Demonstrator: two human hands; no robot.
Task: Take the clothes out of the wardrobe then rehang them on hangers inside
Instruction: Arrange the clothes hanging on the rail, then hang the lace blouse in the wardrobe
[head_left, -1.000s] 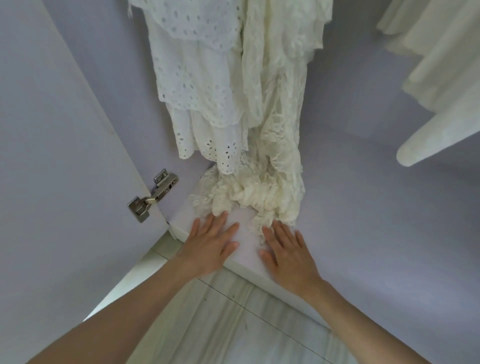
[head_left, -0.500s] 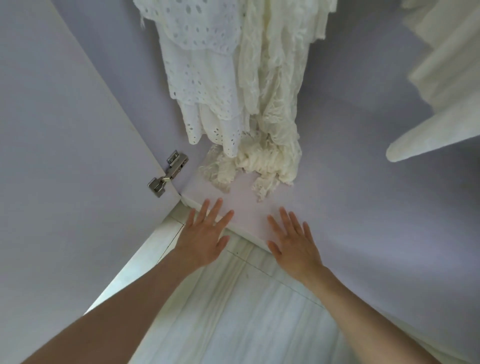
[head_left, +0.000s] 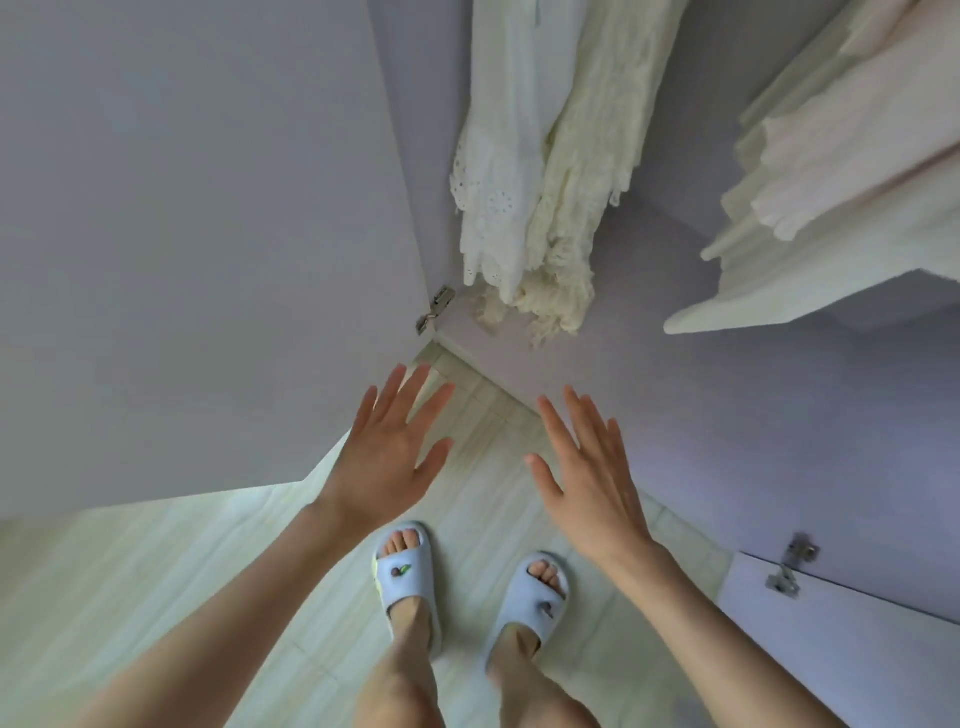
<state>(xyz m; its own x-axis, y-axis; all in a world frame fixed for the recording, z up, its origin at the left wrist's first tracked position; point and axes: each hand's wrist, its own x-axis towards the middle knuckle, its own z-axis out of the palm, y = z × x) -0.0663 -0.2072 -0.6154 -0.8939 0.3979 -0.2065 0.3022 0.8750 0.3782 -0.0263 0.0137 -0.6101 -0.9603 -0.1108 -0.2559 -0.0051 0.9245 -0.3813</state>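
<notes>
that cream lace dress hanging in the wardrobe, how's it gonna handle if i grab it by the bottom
The cream lace dress will probably be floppy: it hangs in long limp folds and its ruffled hem bunches near the wardrobe floor. It looks light, being thin and open. The lace may snag on fingers or on the white eyelet dress it touches.

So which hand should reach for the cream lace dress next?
Probably the right hand. Both hands are open and empty over the floor, but the right sits nearer the wardrobe opening, almost below the cream lace dress. The left hand is beside the door, further off.
</notes>
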